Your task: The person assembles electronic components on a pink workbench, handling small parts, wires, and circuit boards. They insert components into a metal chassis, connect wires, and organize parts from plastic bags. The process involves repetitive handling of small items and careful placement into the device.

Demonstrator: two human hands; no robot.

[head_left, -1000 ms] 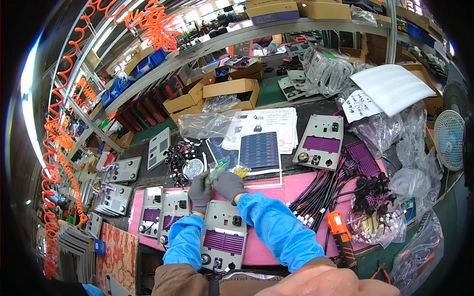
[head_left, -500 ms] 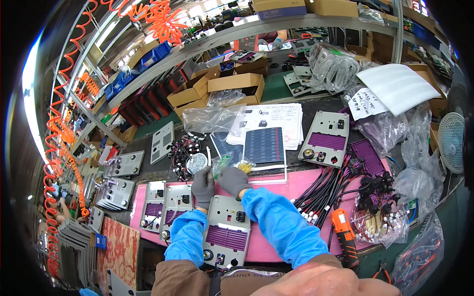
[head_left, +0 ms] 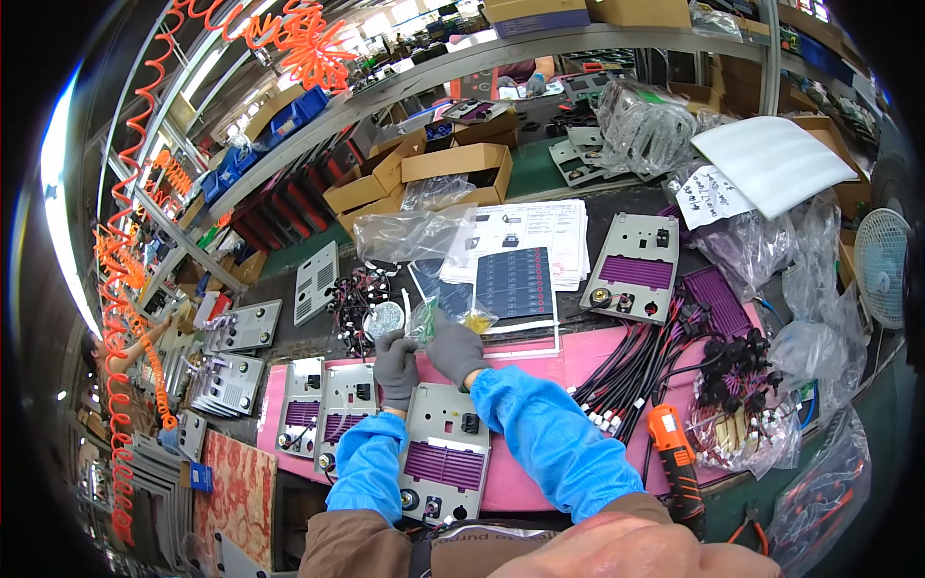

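Both my hands wear dark grey gloves. My left hand [head_left: 395,370] is above the top left corner of a grey panel with a purple grille [head_left: 445,462], its fingers bent together; whatever they hold is too small to make out. My right hand [head_left: 456,351] is beside it, with closed fingertips at a small clear bag of green parts [head_left: 423,322]. What those fingertips hold is hidden. A bag of yellow parts [head_left: 477,321] lies just right of them. Two similar panels, a left one [head_left: 301,409] and a right one [head_left: 344,405], lie left of my left forearm.
On the pink mat [head_left: 525,405] lie black cables [head_left: 626,371] and an orange power screwdriver [head_left: 672,438]. Behind are a dark label sheet [head_left: 513,282], printed papers [head_left: 568,231], a wiring bundle [head_left: 356,299] and another panel [head_left: 631,265]. A fan [head_left: 882,270] stands at right.
My right hand has moved from beside my left fingertips up to the bag of green parts. My left hand has shifted slightly down. The view has moved a little.
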